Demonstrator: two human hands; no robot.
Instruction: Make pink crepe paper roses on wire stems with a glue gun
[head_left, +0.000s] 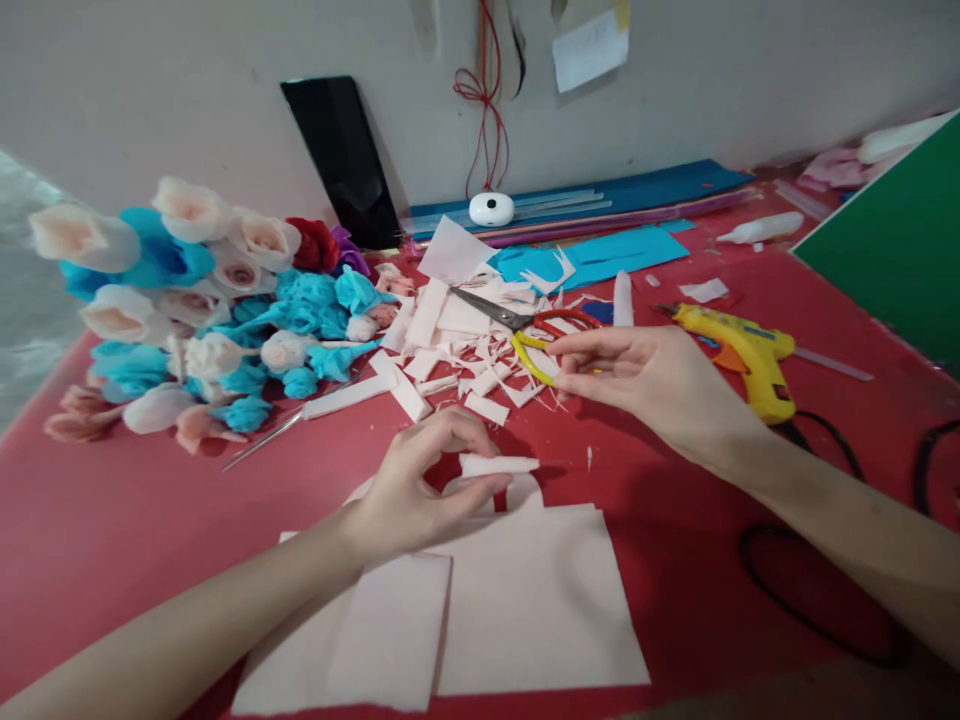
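My left hand (431, 485) pinches a small folded strip of pale pink paper (499, 465) between thumb and fingers. Under that hand lie pale pink paper sheets (540, 600), with a smaller folded piece (397, 630) on top. My right hand (637, 380) is at the scissors (532, 366), its thumb and fingertips closed on the yellow handle loop. The dark blades point away to the left, over a heap of pale paper scraps (487, 380). Part of the scissors' red handle is hidden behind my fingers.
At the left lie several paper flowers (240, 330) in white, blue and pink. A yellow glue gun (750, 350) with its black cord rests on the right of the red table (697, 590). Behind are blue paper (600, 258), a leaning black phone (341, 160) and a green board (892, 240).
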